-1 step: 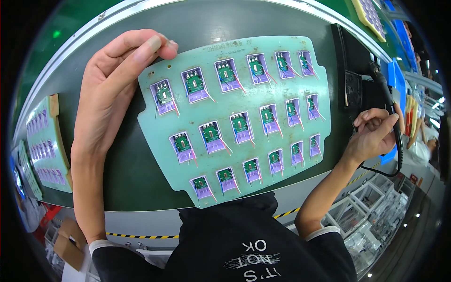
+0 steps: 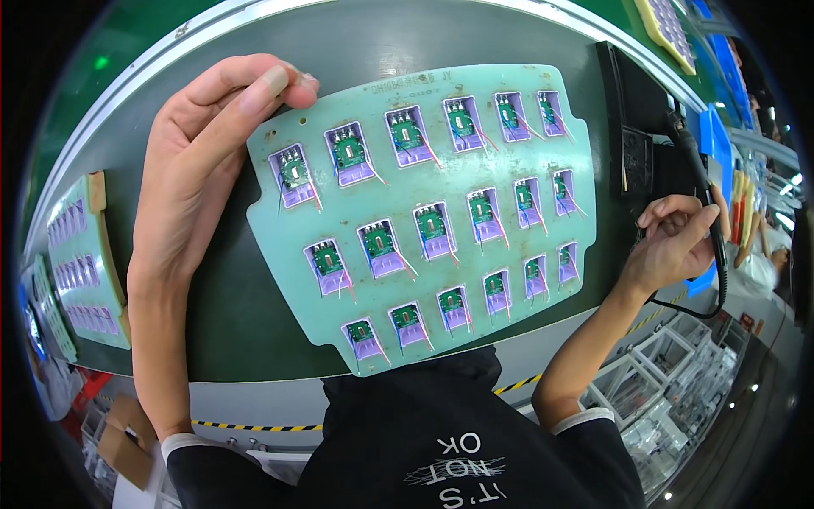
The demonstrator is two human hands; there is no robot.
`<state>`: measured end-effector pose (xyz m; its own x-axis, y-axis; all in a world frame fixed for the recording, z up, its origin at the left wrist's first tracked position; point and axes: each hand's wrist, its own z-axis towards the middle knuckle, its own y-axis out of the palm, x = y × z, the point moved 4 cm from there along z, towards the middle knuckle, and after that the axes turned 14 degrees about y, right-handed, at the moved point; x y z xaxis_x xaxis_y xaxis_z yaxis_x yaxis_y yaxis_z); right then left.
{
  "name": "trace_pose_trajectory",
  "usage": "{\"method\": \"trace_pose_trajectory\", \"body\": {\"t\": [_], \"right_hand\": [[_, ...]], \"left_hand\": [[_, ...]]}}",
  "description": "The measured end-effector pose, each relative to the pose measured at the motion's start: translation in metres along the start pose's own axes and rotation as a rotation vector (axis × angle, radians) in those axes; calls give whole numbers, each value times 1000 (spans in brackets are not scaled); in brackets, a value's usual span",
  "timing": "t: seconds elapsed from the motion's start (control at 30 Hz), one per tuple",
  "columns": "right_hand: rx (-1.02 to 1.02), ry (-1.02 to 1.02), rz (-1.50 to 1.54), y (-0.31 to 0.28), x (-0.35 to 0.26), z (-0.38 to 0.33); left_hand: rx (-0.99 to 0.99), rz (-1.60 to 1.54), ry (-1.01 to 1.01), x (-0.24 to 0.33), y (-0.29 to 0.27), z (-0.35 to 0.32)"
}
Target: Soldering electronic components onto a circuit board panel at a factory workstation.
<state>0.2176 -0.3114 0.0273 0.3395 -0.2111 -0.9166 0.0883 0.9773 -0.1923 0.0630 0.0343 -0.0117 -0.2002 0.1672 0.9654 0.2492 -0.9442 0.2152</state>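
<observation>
Upper left: my left hand [image 2: 199, 140] was at green tray [image 2: 381, 195] corner; right: my right hand [image 2: 674, 246] curled by black cable [image 2: 723, 276]; couldn't tell if fingers [image 2: 259, 95] clamped

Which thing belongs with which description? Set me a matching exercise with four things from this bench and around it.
Things:
1. Left hand
2. Tray
3. Small circuit boards
4. Cardboard box

Descriptions:
A. Set in purple cups
B. Brown, at the lower left of the picture
C. Pale green, with three rows of openings
D. At the tray's upper left corner

Pairs: 1-D; 2-C; 3-A; 4-B
</observation>
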Motion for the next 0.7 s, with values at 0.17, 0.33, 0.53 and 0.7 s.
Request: {"method": "trace_pose_trajectory", "body": {"t": [0.17, 0.33, 0.53, 0.7], "right_hand": [[-8, -5, -24, -3, 0, 0], [6, -7, -10, -3, 2, 1], [-7, 5, -12, -2, 4, 2], [-19, -4, -49, -6, 3, 2]], "left_hand": [[13, -3, -10, 0, 3, 1], [-26, -2, 23, 1, 4, 3], [-64, 54, 63, 2, 4, 3], [-54, 68, 54, -1, 6, 6]]}}
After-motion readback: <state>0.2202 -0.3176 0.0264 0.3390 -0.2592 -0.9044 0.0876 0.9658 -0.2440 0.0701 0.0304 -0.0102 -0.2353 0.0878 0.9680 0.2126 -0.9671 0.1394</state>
